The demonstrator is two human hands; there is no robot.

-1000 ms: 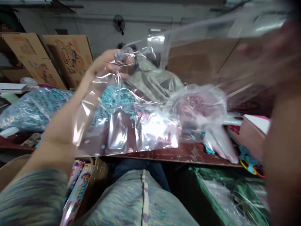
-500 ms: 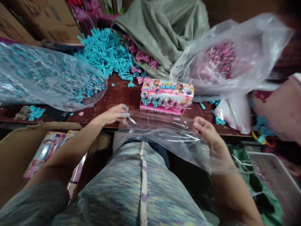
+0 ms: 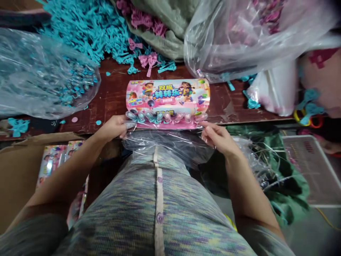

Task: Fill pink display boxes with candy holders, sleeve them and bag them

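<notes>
Half a second ago the clear plastic bag (image 3: 167,145) hung slack over the lap, with both hands pinching it well short of the toy card; now its mouth sits right at the near edge of the pink toy card (image 3: 167,103), and the 2 hands have closed in on that edge. The left hand (image 3: 113,128) pinches the bag's left corner, its fingertips (image 3: 128,125) touching the card's lower left corner. The right hand (image 3: 217,137) is likewise closed on the bag's right corner, its fingertips meeting the card's lower right corner. The card lies flat on the dark red worktop (image 3: 112,96), just beyond and between the hands, a row of small blister-packed pieces along its near edge. Judging by the shift, the bag has been brought from loose handling to being lined up with the card, so the opening and the card now meet; whether the mouth is already spread open I cannot tell through the glare. Beyond the card lie loose teal and pink plastic bows (image 3: 106,32). A bag of teal parts (image 3: 45,85) lies beyond the left hand, and a bag of pink parts (image 3: 239,35) beyond the right. A cardboard box (image 3: 18,167) holding more packed cards stands outside the left forearm.
</notes>
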